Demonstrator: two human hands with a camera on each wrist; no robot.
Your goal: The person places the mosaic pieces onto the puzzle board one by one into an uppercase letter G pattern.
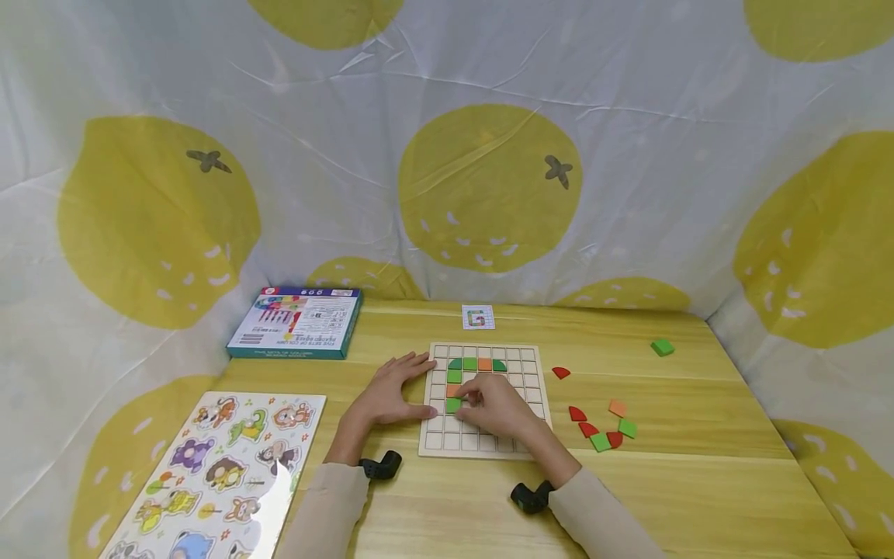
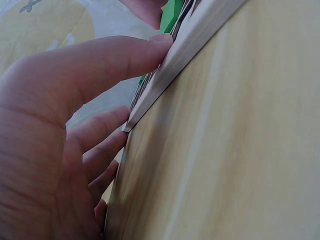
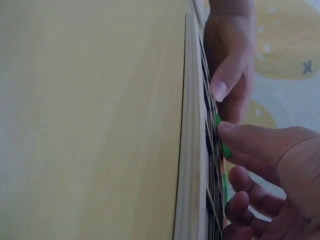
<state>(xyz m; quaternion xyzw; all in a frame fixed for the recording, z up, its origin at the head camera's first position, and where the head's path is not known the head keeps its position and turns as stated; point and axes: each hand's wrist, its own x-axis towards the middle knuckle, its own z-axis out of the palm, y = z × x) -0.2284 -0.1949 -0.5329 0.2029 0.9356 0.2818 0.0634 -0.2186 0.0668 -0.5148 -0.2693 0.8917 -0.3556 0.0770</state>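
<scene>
the board (image 1: 450,442) lies on the table (image 1: 433,512), partly filled, with a card (image 1: 478,317) just beyond it. left hand (image 1: 391,392): fingers extended and relaxed, thumb and fingertips touching the board's left edge. right hand (image 1: 497,407): thumb and forefinger pinch a green tile (image 1: 453,405), tilted in the right wrist view, at the foot of a column. in place: a row of two dark green corners (image 1: 499,365) flanking two squares (image 1: 485,364), and two squares below its left end. judged incomplete: red pieces (image 1: 576,414), loose squares (image 1: 627,428) and a green block (image 1: 662,348) lie right of the board; the right hand hides some cells.
</scene>
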